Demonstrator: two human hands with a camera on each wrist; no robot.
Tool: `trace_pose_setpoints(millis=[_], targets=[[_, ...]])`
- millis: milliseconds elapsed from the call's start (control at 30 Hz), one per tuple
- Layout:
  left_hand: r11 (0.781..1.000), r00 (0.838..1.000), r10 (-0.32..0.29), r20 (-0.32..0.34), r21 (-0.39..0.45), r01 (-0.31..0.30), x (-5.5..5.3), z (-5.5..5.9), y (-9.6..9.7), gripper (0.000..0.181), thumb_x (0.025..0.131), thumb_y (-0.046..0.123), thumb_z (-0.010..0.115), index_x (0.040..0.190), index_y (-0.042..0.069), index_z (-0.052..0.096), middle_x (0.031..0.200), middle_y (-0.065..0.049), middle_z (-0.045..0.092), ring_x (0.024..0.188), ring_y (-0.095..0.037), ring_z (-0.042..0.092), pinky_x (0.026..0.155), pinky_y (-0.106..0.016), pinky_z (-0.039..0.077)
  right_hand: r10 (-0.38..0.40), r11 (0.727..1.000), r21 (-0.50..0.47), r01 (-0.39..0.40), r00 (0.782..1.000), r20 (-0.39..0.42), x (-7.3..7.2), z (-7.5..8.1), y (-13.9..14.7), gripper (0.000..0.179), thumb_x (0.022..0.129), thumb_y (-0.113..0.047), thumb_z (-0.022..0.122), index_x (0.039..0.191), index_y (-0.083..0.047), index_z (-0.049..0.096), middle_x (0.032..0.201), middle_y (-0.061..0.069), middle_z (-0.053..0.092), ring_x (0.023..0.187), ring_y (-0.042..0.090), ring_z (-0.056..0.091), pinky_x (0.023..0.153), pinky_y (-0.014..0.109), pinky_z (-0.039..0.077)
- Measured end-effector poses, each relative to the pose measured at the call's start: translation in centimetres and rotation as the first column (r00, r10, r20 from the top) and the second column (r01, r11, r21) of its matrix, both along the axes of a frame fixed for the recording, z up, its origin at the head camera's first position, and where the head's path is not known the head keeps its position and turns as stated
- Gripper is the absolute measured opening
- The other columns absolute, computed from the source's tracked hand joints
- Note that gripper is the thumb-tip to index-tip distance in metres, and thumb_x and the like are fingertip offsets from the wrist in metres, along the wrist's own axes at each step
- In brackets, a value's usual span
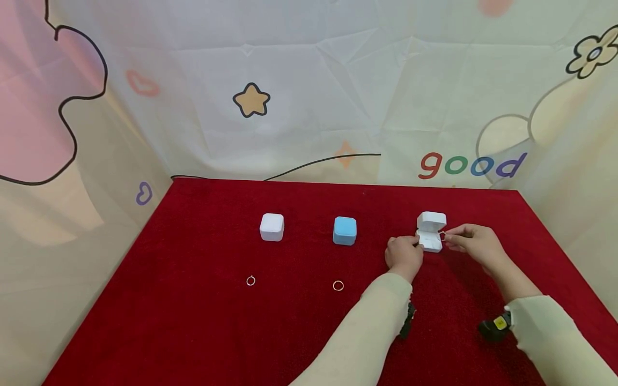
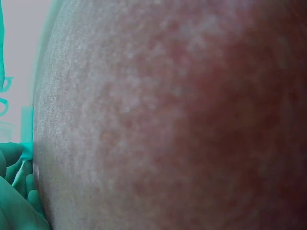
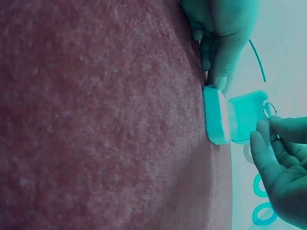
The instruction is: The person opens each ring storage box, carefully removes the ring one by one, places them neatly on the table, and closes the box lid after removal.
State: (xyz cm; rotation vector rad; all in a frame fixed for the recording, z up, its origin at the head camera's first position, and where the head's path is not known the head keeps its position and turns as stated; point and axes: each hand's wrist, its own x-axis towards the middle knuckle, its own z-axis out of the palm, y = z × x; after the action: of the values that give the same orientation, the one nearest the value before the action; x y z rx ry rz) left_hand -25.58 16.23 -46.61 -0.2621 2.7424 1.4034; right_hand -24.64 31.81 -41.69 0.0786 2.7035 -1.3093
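An open white ring box (image 1: 429, 241) stands on the right side of the red cloth, its lid raised at the back. My left hand (image 1: 404, 256) holds the box at its left side, the thumb at the front edge. Between the thumb and fingers of my right hand (image 1: 475, 244) a ring (image 1: 442, 234) is pinched, just at the right of the box. The right wrist view shows this ring (image 3: 266, 111) upright, with small stones along its band, in front of the open lid (image 3: 247, 112).
Farther left stand a closed blue ring box (image 1: 345, 231) and a closed white ring box (image 1: 272, 227). Nearer me lie two rings, one (image 1: 338, 286) below the blue box and one (image 1: 250, 280) below the white box. A printed curtain (image 1: 309, 102) hangs behind the red cloth (image 1: 193, 321).
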Motion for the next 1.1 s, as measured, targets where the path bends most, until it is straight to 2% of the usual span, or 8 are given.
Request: trace_pose_setpoints(millis=[400,433,633,700,1100], targets=[[1.0,1.0,-0.003,-0.006,0.0,0.003,0.4,0.3,-0.2,0.022,0.092,0.024,0.077,0.113,0.03,0.081,0.105,0.007,0.077,0.099,-0.014,0.064,0.085,-0.026,0.053,0.018,0.998,-0.055,-0.016,0.999,0.037,0.6,0.2,0.5,0.042,0.104,-0.015,0.059,0.129,0.019,0.056,0.094,-0.012,0.072,0.08,-0.006,0.07,0.078,0.021,0.062],[1.0,1.0,-0.005,-0.03,-0.015,0.004,0.4,0.0,-0.1,0.022,0.092,0.024,0.077,0.113,0.031,0.081,0.103,0.008,0.077,0.097,-0.014,0.064,0.083,-0.026,0.053,0.02,0.998,-0.058,-0.017,0.999,0.04,0.6,0.2,0.5,0.042,0.104,-0.015,0.059,0.129,0.019,0.055,0.094,-0.013,0.072,0.08,-0.005,0.07,0.078,0.021,0.062],[1.0,1.0,-0.007,-0.018,-0.019,0.007,0.1,-0.1,0.0,0.022,0.093,0.025,0.076,0.113,0.032,0.08,0.104,0.008,0.076,0.096,-0.014,0.063,0.083,-0.026,0.053,0.032,0.996,-0.082,-0.027,0.998,0.056,1.0,0.6,0.6,0.04,0.103,-0.011,0.059,0.127,0.02,0.055,0.091,-0.014,0.072,0.08,-0.005,0.07,0.078,0.022,0.062],[1.0,1.0,-0.008,0.012,-0.012,0.008,0.2,0.3,0.0,0.022,0.093,0.026,0.076,0.114,0.032,0.08,0.106,0.009,0.077,0.098,-0.013,0.063,0.085,-0.025,0.053,0.038,0.996,-0.089,-0.032,0.997,0.065,1.2,0.6,0.6,0.038,0.103,-0.01,0.059,0.125,0.02,0.056,0.09,-0.015,0.072,0.08,-0.004,0.07,0.078,0.022,0.062],[1.0,1.0,-0.014,0.025,0.001,0.014,0.6,0.9,-0.4,0.024,0.093,0.025,0.075,0.116,0.031,0.079,0.11,0.009,0.077,0.101,-0.013,0.063,0.086,-0.024,0.052,0.083,0.994,-0.076,-0.076,0.992,0.098,2.2,0.6,1.2,0.036,0.102,-0.01,0.061,0.123,0.02,0.058,0.093,-0.01,0.074,0.082,-0.002,0.071,0.078,0.022,0.062]])
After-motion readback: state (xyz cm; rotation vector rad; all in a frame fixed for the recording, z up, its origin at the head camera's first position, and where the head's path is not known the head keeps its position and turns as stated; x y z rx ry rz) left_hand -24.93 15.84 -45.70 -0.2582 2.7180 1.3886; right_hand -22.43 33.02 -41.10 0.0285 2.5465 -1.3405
